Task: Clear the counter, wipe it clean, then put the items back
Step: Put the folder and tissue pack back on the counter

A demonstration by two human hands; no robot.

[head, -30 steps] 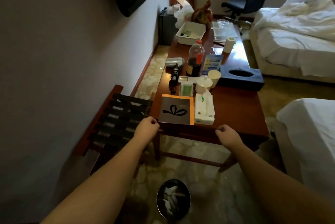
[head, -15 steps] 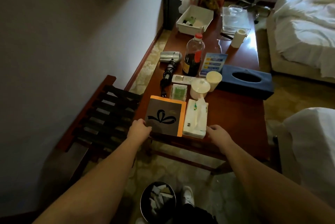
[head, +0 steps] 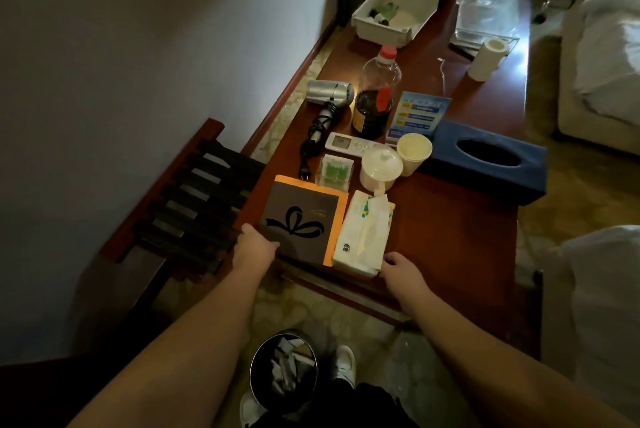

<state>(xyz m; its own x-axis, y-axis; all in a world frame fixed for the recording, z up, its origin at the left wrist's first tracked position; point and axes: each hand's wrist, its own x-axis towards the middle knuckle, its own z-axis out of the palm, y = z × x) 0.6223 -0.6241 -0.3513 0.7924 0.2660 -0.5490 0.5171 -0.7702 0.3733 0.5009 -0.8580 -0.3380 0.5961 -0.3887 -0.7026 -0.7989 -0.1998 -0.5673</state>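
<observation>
The left hand (head: 254, 249) grips the flat brown gift bag (head: 298, 223) at its seven o'clock corner. The right hand (head: 401, 270), fingers curled, touches the crinkly soft tissue pack (head: 363, 237) at five o'clock on the glossy wooden counter (head: 450, 237).

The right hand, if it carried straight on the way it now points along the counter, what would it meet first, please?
The right hand sits at the near edge, pointing up and left at the soft tissue pack, which its fingers seem to touch already. It would push into that pack first; beyond it stands the lidded white cup.
</observation>
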